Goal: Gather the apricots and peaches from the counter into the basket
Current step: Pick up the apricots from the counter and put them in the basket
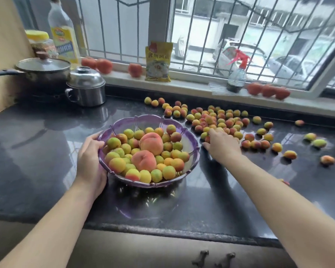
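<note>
Apricots (pixel 219 120) lie scattered on our counter (pixel 46 151) right of the basket (pixel 191 149); our right hand (pixel 223 145) curls over the nearest ones, grip hidden, while our left hand (pixel 91 151) clasps the basket's rim.

Both bare forearms reach forward from the lower corners of the view. The left hand (pixel 91 159) grips the near-left rim of the basket (pixel 191 151), thumb hooked over the edge and fingers curled beneath. The right hand (pixel 223 146) lies palm down, wrist straight, fingers bent over the apricots (pixel 204 135) just ahead of it; it seems to close on some, though its fingertips are hidden.
</note>
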`<state>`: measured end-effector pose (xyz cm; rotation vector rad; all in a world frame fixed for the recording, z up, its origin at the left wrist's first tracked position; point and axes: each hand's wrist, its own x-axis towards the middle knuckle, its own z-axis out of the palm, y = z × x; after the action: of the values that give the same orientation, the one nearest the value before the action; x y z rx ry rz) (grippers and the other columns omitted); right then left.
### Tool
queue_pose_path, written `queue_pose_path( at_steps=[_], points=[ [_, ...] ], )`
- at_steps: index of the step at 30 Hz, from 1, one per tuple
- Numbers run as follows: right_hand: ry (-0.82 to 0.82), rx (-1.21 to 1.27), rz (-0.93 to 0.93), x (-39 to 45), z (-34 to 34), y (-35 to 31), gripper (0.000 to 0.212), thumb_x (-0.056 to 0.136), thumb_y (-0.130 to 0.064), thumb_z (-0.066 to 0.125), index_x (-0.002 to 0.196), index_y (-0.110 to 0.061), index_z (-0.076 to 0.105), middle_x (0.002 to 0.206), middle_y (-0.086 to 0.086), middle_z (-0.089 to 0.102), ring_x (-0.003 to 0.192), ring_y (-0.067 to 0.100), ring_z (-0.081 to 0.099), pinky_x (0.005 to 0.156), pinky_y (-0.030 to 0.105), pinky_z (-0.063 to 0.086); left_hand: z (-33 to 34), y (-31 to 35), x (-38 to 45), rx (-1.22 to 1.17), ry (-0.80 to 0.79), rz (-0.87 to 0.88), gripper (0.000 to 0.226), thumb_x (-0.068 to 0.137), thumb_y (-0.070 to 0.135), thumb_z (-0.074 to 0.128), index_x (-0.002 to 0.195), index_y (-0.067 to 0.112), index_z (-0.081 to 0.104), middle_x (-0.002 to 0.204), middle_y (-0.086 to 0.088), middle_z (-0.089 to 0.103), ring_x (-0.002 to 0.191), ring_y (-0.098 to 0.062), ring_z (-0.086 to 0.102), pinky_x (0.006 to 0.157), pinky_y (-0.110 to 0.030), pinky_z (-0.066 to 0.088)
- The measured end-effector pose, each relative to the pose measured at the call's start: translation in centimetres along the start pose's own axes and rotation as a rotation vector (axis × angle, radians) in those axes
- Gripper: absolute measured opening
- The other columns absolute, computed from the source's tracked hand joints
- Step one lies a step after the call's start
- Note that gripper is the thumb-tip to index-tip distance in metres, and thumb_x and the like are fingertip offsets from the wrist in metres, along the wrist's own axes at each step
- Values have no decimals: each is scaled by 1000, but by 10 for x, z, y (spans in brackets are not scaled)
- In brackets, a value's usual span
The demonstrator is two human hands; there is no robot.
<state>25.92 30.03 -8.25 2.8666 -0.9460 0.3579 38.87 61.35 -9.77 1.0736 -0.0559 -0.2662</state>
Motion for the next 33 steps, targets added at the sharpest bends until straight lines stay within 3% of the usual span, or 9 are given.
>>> queue_pose_path(
  at_steps=[4,9,14,16,19,23,25,28,33],
  points=[
    [134,110,43,-11,9,-9,10,99,-24,61,98,-22,51,100,5,67,81,27,65,63,31,45,-2,-1,4,-4,-14,4,41,92,6,47,130,2,62,128,-32,67,116,-40,71,101,-54,58],
    [315,651,181,-55,13,-17,21,99,-19,64,119,-14,66,103,-4,63,93,13,57,74,15,43,-4,-4,6,7,-28,-13,41,95,4,46,133,0,60,119,-24,73,105,-33,72,104,-56,56],
    [189,910,261,-56,18,-10,16,99,-22,64,113,-18,70,104,1,70,89,24,69,81,41,60,-6,-11,13,-13,-49,5,34,95,2,45,123,6,65,105,-17,76,101,-30,74,101,-51,58],
    [168,977,276,-53,17,-8,15,99,-21,64,112,-19,71,105,5,71,83,23,69,73,38,61,-7,-12,13,-47,-65,10,33,93,4,46,121,9,65,112,-22,76,107,-34,74,102,-52,58],
    [92,1051,281,-55,15,-7,18,102,-20,59,116,-19,70,102,9,70,75,20,67,59,25,55,-6,-13,7,-11,-118,38,31,97,3,45,121,12,61,102,-9,79,102,-26,77,91,-42,63],
    [75,1190,273,-51,-21,-7,18,102,-22,60,115,-21,71,97,11,72,79,18,65,67,29,57,-4,-12,6,-12,-111,67,21,97,0,42,109,12,55,86,-4,78,87,-22,77,81,-40,64],
    [32,1244,173,-44,-55,-10,20,98,-19,65,117,-26,68,104,6,71,89,17,70,72,30,58,-6,-14,9,-6,-91,72,12,96,15,47,104,11,55,84,-7,75,85,-28,74,85,-50,61],
    [-117,1081,-54,-32,-93,-22,31,93,-15,71,122,-25,67,110,2,71,91,17,74,81,35,61,-4,-20,8,188,-78,147,21,84,38,52,91,19,56,71,4,65,70,-16,63,70,-34,54],
    [-160,128,-398,-21,-87,-35,26,94,-42,67,115,-26,68,92,-10,63,81,6,58,68,23,50,1,-24,1,344,-115,227,26,80,32,53,99,17,63,70,2,65,57,-8,59,50,-20,48]
  ],
)
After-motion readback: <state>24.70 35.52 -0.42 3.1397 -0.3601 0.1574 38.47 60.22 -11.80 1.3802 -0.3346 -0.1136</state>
